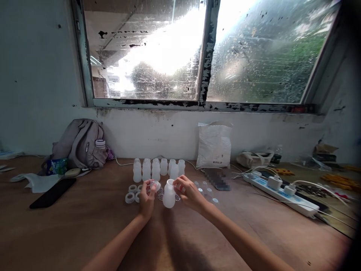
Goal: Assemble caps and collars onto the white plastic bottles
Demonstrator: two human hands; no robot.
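Note:
My left hand [147, 199] pinches a small clear round cap [155, 184], its fingers closed and raised just left of the bottle. A frosted white bottle [169, 197] with a pinched waist and an uncovered mouth is upright in front of me. My right hand [188, 192] has its fingers closed at the neck of this bottle, on its right side. White screw rings [130, 197] lie beside my left hand, partly hidden by it. Behind my hands stand several frosted bottles [137, 171]; those on the left look taller, with tops on. Small clear discs [200, 189] lie to the right.
A white plastic bag [214, 145] stands against the wall, with a blurred dark flat item [218, 180] before it. At left are a grey backpack [77, 145] and a black phone [53, 193]. A power strip [282, 195] with plugs and cables lies at right.

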